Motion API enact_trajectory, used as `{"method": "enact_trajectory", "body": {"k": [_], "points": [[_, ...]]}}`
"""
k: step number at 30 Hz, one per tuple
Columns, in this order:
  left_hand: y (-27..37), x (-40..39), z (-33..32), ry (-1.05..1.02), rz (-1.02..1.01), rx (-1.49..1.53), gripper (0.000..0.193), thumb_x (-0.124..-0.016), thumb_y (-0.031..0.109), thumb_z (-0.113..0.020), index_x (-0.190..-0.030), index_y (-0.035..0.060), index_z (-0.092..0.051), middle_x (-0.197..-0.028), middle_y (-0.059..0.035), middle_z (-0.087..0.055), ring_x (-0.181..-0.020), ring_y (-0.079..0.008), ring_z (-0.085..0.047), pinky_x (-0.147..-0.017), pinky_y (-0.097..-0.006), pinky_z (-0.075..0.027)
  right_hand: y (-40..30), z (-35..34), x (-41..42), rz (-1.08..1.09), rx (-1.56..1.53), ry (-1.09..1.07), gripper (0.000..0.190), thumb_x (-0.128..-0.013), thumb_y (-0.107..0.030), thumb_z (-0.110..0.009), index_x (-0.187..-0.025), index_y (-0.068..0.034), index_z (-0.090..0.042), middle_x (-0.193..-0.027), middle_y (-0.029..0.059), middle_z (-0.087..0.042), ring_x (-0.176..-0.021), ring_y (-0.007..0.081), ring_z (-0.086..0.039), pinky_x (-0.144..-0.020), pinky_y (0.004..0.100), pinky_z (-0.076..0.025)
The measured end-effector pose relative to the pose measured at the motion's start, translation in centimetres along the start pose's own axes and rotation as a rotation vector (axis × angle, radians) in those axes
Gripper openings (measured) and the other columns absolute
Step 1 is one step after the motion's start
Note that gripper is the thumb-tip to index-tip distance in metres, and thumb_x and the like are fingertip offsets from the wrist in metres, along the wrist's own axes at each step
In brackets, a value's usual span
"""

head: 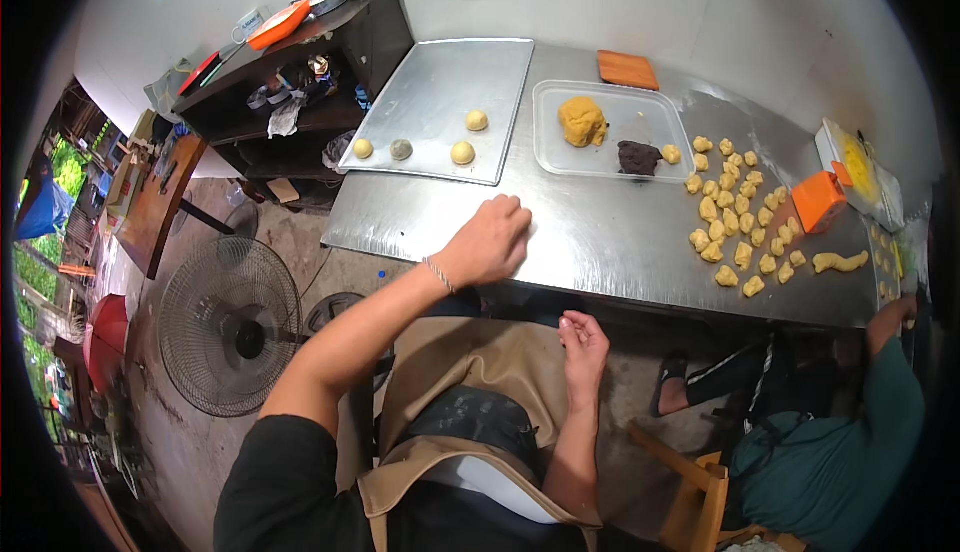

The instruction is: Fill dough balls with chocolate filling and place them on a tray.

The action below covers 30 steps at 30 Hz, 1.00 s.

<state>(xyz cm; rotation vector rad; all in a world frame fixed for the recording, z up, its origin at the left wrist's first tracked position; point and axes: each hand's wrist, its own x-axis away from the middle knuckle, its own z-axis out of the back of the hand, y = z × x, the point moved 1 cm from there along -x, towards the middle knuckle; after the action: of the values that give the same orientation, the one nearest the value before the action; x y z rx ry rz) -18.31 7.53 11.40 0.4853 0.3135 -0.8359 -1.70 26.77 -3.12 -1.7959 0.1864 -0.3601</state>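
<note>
My left hand (489,241) is over the front edge of the stainless steel table (600,237), its fingers curled down; whatever lies under them is hidden. My right hand (585,346) hovers in front of the tan apron (442,349), fingers bent together; I cannot tell if it holds anything. Beyond my left hand lies a metal baking tray (450,87) with pale yellow dough balls (463,152) and one greyish ball (401,149). To its right, a clear plastic container or lid (547,160) holds a yellow dough lump (582,121), a dark paste lump (638,158) and a small dough piece (670,154).
Several dough pieces (731,222) are scattered at right, near a dough roll (840,261) and an orange box (819,203). A co-worker (817,462) sits at the far right by a wooden chair (694,507). A standing fan (232,327) and dark shelf (300,102) are at left.
</note>
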Motion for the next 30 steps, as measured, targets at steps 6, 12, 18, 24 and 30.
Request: {"method": "enact_trajectory", "body": {"k": [6,12,18,24,30], "points": [[3.7,-4.0,-2.7,0.016,-0.078,0.021,0.018,-0.091,0.022,-0.067,-0.086,0.0062,-0.063,-0.089,-0.0133,-0.059,-0.094,-0.0335,-0.058,-0.084,-0.046,-0.045,0.0,-0.4,0.1,-0.021,0.015,-0.066,0.02,-0.102,-0.009,-0.075,-0.118,0.002,-0.074,-0.104,0.0025,-0.073,-0.095,0.009,-0.064,-0.088,0.0244,-0.052],[-2.0,-3.1,-1.1,0.07,-0.019,-0.066,0.016,-0.093,0.018,-0.07,-0.089,0.0033,-0.063,-0.089,-0.0169,-0.061,-0.092,-0.0374,-0.06,-0.081,-0.0486,-0.049,-0.4,0.6,-0.2,0.01,-0.037,0.014,0.02,-0.101,-0.008,-0.076,-0.119,0.002,-0.074,-0.105,0.003,-0.073,-0.096,0.0093,-0.065,-0.088,0.0244,-0.052],[2.8,-1.0,-0.9,-0.082,-0.066,0.15,0.02,-0.09,0.026,-0.07,-0.086,0.0078,-0.064,-0.088,-0.0126,-0.058,-0.095,-0.0336,-0.056,-0.087,-0.0473,-0.045,0.2,-0.2,0.1,-0.015,0.009,-0.04,0.02,-0.102,-0.009,-0.076,-0.118,0.002,-0.074,-0.104,0.0025,-0.073,-0.095,0.0092,-0.065,-0.087,0.0245,-0.052],[-0.2,-5.8,-2.5,0.099,-0.064,-0.113,0.022,-0.094,0.023,-0.07,-0.084,0.0051,-0.064,-0.084,-0.0158,-0.064,-0.089,-0.0375,-0.064,-0.082,-0.049,-0.049,-1.0,-0.1,0.2,0.026,-0.008,-0.021,0.02,-0.102,-0.008,-0.075,-0.118,0.002,-0.074,-0.104,0.0031,-0.073,-0.095,0.0091,-0.065,-0.088,0.0252,-0.053],[-1.1,-0.3,0.7,-0.02,-0.045,0.171,0.016,-0.086,0.015,-0.066,-0.083,0.0004,-0.063,-0.088,-0.0182,-0.06,-0.093,-0.0393,-0.06,-0.084,-0.0505,-0.049,-0.4,0.0,0.0,0.007,0.01,-0.014,0.02,-0.102,-0.009,-0.075,-0.117,0.004,-0.074,-0.103,0.0036,-0.073,-0.095,0.0094,-0.065,-0.088,0.0253,-0.053]]}}
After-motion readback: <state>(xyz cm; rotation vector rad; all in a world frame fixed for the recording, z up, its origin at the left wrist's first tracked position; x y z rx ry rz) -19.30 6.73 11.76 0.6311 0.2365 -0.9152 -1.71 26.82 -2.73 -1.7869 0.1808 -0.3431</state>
